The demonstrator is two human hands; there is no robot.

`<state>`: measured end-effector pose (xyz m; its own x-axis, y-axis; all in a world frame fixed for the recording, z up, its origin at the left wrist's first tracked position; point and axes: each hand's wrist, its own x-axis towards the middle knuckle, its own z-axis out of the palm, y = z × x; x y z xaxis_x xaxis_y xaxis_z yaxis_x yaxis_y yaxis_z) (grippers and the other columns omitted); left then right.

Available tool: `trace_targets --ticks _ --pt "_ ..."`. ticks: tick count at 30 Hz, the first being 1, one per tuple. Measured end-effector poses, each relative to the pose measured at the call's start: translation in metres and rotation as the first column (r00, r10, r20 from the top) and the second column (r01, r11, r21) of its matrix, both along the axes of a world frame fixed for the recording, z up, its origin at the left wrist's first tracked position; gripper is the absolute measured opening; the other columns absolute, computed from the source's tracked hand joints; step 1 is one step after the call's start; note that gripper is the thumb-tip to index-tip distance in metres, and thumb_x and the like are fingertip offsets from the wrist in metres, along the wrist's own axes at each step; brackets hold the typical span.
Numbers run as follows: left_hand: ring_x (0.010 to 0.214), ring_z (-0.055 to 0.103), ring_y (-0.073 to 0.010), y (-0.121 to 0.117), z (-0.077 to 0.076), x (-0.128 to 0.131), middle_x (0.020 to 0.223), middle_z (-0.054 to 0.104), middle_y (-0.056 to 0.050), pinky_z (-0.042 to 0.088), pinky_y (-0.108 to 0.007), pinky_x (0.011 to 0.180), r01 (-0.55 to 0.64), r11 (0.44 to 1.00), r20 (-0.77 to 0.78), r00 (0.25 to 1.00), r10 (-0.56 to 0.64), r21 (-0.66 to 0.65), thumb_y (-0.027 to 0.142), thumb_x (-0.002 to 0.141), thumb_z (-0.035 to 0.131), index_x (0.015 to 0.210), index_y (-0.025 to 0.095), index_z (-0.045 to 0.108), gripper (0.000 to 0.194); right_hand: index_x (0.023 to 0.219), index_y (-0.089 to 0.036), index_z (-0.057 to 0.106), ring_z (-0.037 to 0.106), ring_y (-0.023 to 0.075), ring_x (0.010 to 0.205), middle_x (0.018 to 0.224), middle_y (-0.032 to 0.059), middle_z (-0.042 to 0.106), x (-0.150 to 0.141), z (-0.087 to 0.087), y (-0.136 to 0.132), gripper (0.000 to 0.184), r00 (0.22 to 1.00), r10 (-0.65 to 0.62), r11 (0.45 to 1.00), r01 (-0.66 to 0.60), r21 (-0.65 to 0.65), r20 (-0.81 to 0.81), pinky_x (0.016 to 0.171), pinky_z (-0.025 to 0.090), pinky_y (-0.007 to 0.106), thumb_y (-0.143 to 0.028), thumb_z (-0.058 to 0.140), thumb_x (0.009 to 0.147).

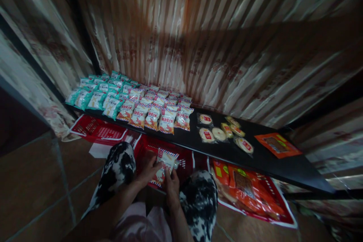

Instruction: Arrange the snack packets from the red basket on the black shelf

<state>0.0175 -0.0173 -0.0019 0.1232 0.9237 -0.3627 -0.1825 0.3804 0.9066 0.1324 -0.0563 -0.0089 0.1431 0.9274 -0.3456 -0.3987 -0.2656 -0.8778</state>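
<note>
Between my knees, my left hand [149, 171] and my right hand [171, 186] both grip a white-and-orange snack bag [166, 160] with a striped edge. My left hand has it by its left side, and the right hand's fingers press on its lower right. Beneath the bag is a red basket [185, 157] with a white rim. On the black shelf [187, 138] just beyond, matching snack bags [167, 120] stand in rows. Teal snack bags [96, 100] fill the shelf's left end.
Round wrapped pastries [207, 135], small yellow packets [227, 130] and an orange packet [278, 145] lie on the shelf's right half. Below it sit a red basket [99, 130] at left and another basket [286, 211] of orange packets at right. A patterned curtain [176, 38] hangs behind.
</note>
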Motion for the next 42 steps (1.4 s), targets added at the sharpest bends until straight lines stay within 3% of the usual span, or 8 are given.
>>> trace_targets --ticks 8,12,16,20,24,29,34,42 --pt "0.076 0.065 -0.0216 0.01 -0.004 0.006 0.08 0.069 -0.005 0.05 -0.03 0.069 -0.031 0.998 -0.128 0.991 0.038 0.057 0.056 0.062 0.072 0.087 0.017 0.063 0.047 0.118 -0.02 0.061 0.066 0.0274 0.1 0.101 0.0066 0.073 0.003 0.005 0.003 0.064 0.996 -0.016 1.0 0.017 -0.007 0.082 0.079 0.054 0.032 -0.061 0.068 0.068" --pt "0.075 0.063 -0.0192 0.016 0.008 0.01 0.078 0.068 -0.003 0.049 -0.027 0.066 -0.06 0.995 -0.197 0.977 0.075 0.082 0.058 0.064 0.067 0.085 0.017 0.061 0.047 0.116 -0.018 0.063 0.066 0.0254 0.097 0.104 0.0074 0.072 0.008 0.024 0.0 0.063 0.996 0.029 1.0 -0.029 -0.003 0.079 0.078 0.053 0.03 -0.061 0.066 0.07" --pt "0.075 0.063 -0.0191 0.02 0.027 0.015 0.082 0.068 -0.004 0.048 -0.027 0.066 -0.04 0.993 -0.155 0.986 0.057 0.108 0.061 0.065 0.064 0.088 0.016 0.06 0.051 0.105 -0.016 0.067 0.067 0.0257 0.09 0.1 0.0086 0.073 0.017 0.038 0.001 0.063 0.993 0.036 0.999 -0.033 -0.029 0.112 0.076 0.053 0.031 -0.063 0.07 0.064" --pt "0.076 0.064 -0.0192 0.023 0.044 0.02 0.085 0.069 -0.004 0.049 -0.027 0.066 -0.017 0.993 -0.115 0.993 0.03 0.114 0.061 0.065 0.064 0.09 0.017 0.059 0.051 0.111 -0.017 0.065 0.066 0.025 0.093 0.102 0.0073 0.072 0.024 0.05 0.003 0.06 0.993 0.037 0.999 -0.038 0.005 0.116 0.077 0.052 0.031 -0.061 0.067 0.07" --pt "0.075 0.064 -0.019 0.029 0.049 0.024 0.086 0.069 -0.005 0.049 -0.028 0.066 0.012 0.991 -0.098 0.995 0.001 0.134 0.061 0.066 0.064 0.092 0.016 0.059 0.052 0.11 -0.017 0.066 0.067 0.0241 0.086 0.099 0.0077 0.073 0.027 0.059 0.008 0.059 0.996 0.01 1.0 -0.011 0.009 0.09 0.072 0.052 0.031 -0.06 0.067 0.069" --pt "0.079 0.065 -0.0193 0.035 0.048 0.028 0.089 0.069 -0.006 0.049 -0.027 0.068 0.037 0.987 -0.113 0.993 -0.019 0.155 0.062 0.068 0.064 0.094 0.016 0.059 0.053 0.094 -0.017 0.07 0.066 0.0221 0.074 0.085 0.0065 0.073 0.032 0.059 0.022 0.057 0.985 -0.025 1.0 0.022 0.019 0.17 0.065 0.051 0.03 -0.064 0.068 0.063" --pt "0.083 0.065 -0.019 0.035 0.061 0.032 0.095 0.07 -0.006 0.049 -0.026 0.07 0.059 0.989 -0.126 0.991 -0.042 0.135 0.057 0.072 0.063 0.094 0.017 0.058 0.046 0.084 -0.017 0.07 0.064 0.0206 0.065 0.076 0.0059 0.073 0.038 0.057 0.031 0.055 0.96 -0.089 0.996 0.086 0.025 0.267 0.057 0.048 0.028 -0.068 0.065 0.061" --pt "0.097 0.064 -0.0217 0.042 0.053 0.042 0.107 0.068 -0.008 0.05 -0.031 0.082 0.073 0.965 -0.073 0.996 -0.057 0.253 0.052 0.077 0.062 0.107 0.018 0.057 0.045 0.094 -0.016 0.069 0.062 0.0184 0.065 0.077 0.0053 0.072 0.052 0.05 0.05 0.054 0.928 -0.179 0.983 0.153 0.104 0.327 0.058 0.047 0.026 -0.063 0.061 0.068"
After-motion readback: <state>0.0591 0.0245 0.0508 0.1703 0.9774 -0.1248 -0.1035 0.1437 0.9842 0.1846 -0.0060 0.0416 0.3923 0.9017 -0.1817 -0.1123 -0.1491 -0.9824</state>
